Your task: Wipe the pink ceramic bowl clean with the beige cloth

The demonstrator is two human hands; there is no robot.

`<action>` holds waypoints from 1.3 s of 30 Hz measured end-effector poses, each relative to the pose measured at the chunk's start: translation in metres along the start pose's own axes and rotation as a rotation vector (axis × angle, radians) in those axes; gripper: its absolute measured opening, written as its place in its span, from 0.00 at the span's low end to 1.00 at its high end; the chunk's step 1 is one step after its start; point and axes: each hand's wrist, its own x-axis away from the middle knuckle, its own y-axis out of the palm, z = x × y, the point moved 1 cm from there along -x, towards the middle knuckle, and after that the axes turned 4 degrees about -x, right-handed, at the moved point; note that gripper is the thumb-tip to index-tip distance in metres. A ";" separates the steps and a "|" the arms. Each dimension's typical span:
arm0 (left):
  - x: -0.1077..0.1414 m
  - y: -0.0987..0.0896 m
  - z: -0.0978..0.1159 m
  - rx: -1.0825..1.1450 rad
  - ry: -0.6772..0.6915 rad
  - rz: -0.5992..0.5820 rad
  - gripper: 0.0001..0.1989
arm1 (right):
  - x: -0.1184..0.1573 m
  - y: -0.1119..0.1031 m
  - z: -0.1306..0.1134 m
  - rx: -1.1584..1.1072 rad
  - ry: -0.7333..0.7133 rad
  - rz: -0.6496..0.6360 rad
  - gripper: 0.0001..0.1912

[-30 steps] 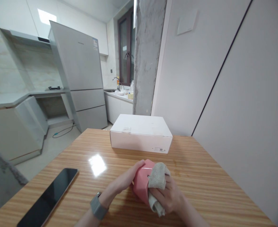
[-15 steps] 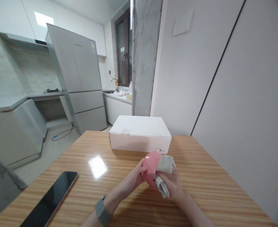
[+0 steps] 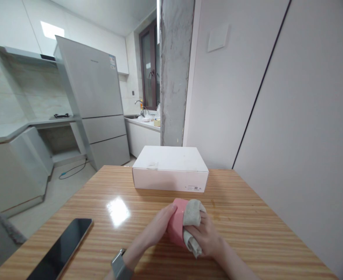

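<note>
A striped wood-grain worktop with a bright patch of reflected light fills the foreground, and along its right side runs a pale wall crossed by a slanting dark seam. Beyond its far edge stands a rough grey concrete column, and left of that a dark-framed window above a sink. Farther left, a tall silver refrigerator stands on the light floor beside marbled wall tiles, under glossy white upper cabinets.

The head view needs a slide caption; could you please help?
Left hand holds a pink object; right hand holds a grey cloth against it.
</note>
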 end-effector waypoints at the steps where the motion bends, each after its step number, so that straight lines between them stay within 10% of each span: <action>1: 0.000 0.001 0.000 0.004 0.022 -0.025 0.25 | 0.002 -0.001 0.003 0.009 0.031 0.005 0.14; 7: 0.000 0.008 -0.005 0.211 0.069 -0.182 0.23 | 0.021 -0.008 0.018 0.092 0.224 0.077 0.19; 12: -0.016 0.007 -0.029 0.382 -0.091 -0.025 0.23 | 0.012 -0.007 0.006 0.086 0.015 0.019 0.18; 24: 0.002 -0.001 0.007 -0.311 0.123 -0.034 0.23 | 0.004 0.004 -0.005 0.030 -0.158 -0.020 0.17; 39: -0.007 0.015 -0.012 0.332 -0.025 -0.025 0.23 | 0.005 -0.007 0.001 0.091 -0.024 0.062 0.15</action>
